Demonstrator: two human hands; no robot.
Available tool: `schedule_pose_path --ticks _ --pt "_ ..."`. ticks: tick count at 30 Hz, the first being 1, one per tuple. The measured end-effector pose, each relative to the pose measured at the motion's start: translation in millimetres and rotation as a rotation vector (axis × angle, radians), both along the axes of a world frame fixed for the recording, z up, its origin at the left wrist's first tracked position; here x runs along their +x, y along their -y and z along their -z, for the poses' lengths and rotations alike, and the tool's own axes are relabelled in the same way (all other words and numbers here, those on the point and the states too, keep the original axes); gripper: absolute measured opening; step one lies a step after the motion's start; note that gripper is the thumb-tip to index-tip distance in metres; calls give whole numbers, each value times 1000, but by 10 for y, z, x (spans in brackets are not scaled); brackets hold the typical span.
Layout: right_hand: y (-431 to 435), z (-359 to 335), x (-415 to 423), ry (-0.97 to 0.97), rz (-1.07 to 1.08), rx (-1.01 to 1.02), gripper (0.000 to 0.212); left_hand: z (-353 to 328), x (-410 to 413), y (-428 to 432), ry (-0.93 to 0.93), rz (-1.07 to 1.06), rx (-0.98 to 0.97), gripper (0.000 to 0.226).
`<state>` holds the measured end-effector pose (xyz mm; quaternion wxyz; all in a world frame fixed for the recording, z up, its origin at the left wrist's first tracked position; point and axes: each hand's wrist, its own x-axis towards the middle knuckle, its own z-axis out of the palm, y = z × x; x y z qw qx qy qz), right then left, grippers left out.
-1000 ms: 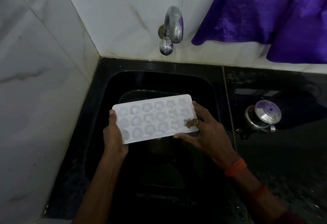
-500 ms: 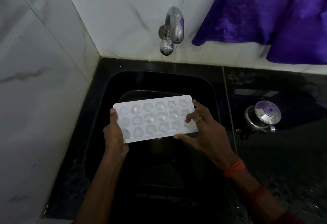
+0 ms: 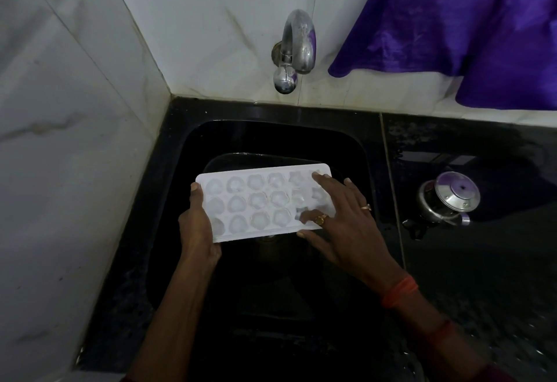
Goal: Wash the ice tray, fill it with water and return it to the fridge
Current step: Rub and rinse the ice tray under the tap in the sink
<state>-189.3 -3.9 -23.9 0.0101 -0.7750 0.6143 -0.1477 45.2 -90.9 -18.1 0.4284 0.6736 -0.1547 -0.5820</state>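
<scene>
Backdrop: white marbled wall tiles formed a corner, running from 9 to 12 o'clock around the basin.
Sink: black sink was set in a glossy black countertop.
Tap: chrome wall tap stuck out at 12 o'clock above the sink, no water visible from it.
Cloth: purple cloth hung on the wall at 1 to 2 o'clock.
Vessel: small steel vessel with lid sat on the countertop at 3 o'clock of the tray, well apart from it.
Task item: white ice tray was held over the sink, roughly level, cavities up. Cavity contents too pale to tell.
Left hand: left hand gripped the tray's 9 o'clock short end, thumb on top of the rim, fingers hidden under it.
Right hand: right hand was released, not clenched. Fingers lay spread on the tray's 3 o'clock end, index tip at the far corner, thumb along the near edge.
Extras: two gold rings on the right fingers, orange wrist thread on that arm.
</scene>
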Motion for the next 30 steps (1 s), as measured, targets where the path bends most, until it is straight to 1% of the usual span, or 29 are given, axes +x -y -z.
schedule_pose_path --ticks 4,6,10,13,16,19,24,30 --pt "14 -17 -4 -70 10 -27 37 5 -6 -10 -5 6 6 45" --pt "11 -26 -4 -46 11 -79 36 -1 -14 -12 4 3 1 44" --pt "12 -54 13 0 18 -189 28 -32 -24 1 4 -3 -2 43" --pt "27 -53 22 -44 14 -172 28 -33 -14 8 2 -3 -4 44" --pt "43 -39 33 -65 -8 -119 33 -31 9 15 6 0 -6 45" --pt "57 -47 38 -82 -22 -119 31 -41 12 13 8 4 -15 43" --pt "76 -81 30 -56 -21 -157 30 -41 3 28 24 6 -24 42" --pt "83 -83 59 -23 -13 -132 32 -22 16 28 23 7 -23 43"
